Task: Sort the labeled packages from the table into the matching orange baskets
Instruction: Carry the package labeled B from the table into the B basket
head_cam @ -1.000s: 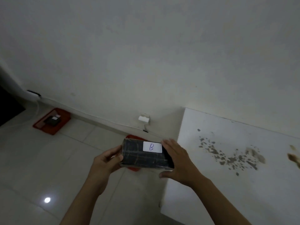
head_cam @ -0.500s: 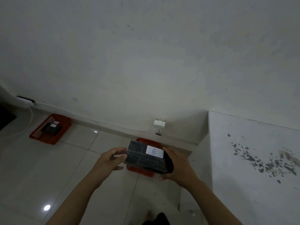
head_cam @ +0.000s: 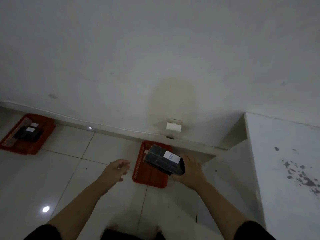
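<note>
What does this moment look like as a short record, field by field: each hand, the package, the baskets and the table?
right hand: holds the black package from its right end
left hand: open, off the package, fingers spread
package label: white, letter B
package position: in the air over the near orange basket
near basket contents: none visible; partly hidden by the package
far orange basket: on the floor at left by the wall, holds a dark package with a white label, letter unreadable
table: white, at right, stained
</note>
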